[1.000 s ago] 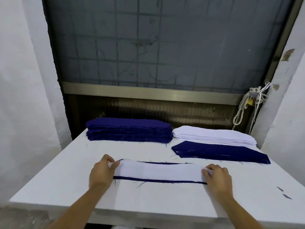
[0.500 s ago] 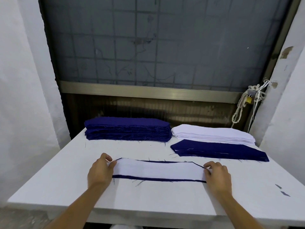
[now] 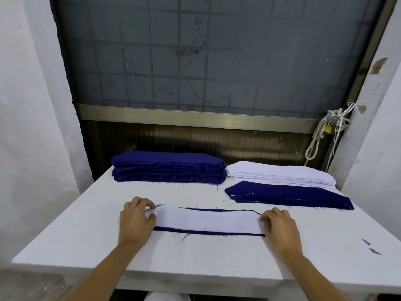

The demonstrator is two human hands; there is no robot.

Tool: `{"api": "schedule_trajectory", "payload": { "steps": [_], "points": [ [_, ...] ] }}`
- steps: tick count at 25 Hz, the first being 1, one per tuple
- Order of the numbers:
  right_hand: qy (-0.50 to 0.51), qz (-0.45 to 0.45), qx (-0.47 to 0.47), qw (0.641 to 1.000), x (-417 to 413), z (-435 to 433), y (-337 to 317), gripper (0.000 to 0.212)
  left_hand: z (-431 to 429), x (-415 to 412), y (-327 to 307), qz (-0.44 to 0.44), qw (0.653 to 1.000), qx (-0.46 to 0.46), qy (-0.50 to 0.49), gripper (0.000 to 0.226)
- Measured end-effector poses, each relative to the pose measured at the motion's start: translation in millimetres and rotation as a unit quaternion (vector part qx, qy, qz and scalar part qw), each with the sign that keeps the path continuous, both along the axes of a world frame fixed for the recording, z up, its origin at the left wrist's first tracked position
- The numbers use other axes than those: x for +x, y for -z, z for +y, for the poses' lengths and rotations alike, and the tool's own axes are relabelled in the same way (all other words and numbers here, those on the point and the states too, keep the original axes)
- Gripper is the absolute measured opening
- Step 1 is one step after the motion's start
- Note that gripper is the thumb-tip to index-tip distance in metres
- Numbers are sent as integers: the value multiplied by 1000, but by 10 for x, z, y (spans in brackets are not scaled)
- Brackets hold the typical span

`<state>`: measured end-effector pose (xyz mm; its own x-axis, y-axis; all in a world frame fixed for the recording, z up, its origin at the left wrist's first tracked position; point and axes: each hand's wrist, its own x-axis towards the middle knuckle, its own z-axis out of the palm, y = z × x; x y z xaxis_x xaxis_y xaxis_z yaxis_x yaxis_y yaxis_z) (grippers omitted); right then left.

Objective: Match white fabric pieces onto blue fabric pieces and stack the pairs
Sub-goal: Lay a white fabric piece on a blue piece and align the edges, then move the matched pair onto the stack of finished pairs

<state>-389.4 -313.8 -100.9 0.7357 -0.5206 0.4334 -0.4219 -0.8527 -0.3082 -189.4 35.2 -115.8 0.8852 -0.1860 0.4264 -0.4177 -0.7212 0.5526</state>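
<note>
A long white fabric piece [image 3: 206, 220] lies on a blue fabric piece [image 3: 208, 232] in the middle of the white table [image 3: 195, 255]; blue shows as thin strips along its near and far edges. My left hand [image 3: 135, 220] pinches the pair's left end and my right hand [image 3: 280, 227] pinches its right end. At the back left stands a thick stack of blue pieces [image 3: 168, 167]. A stack of white pieces [image 3: 280, 173] sits at the back right. In front of it lies a low stack with blue on top [image 3: 286, 195].
Two small dark fabric scraps [image 3: 370, 246] lie near the table's right edge. White walls close in on both sides. A coiled rope with a padlock [image 3: 325, 131] hangs at the back right, by a dark grated window [image 3: 206, 53].
The white piece has shifted slightly toward the far edge of the blue piece, so the near blue strip is wider. Both hands stayed at the ends.
</note>
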Motion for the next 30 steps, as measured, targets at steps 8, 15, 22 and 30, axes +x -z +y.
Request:
{"api": "schedule_trajectory", "payload": {
  "steps": [8,15,22,30],
  "points": [
    [30,46,-20,998,53,-57,-25,23,-42,-33,14,-2,997,39,64,13],
    [-8,-38,6,999,775,48,-368,13,-139,547,-422,37,993,-89,71,8],
    [-89,-46,34,994,2035,196,-684,16,-197,1689,-983,16,999,-45,13,8],
    [-116,-22,37,992,2988,179,-751,10,50,2655,-985,79,987,127,-59,32]
  ]
}}
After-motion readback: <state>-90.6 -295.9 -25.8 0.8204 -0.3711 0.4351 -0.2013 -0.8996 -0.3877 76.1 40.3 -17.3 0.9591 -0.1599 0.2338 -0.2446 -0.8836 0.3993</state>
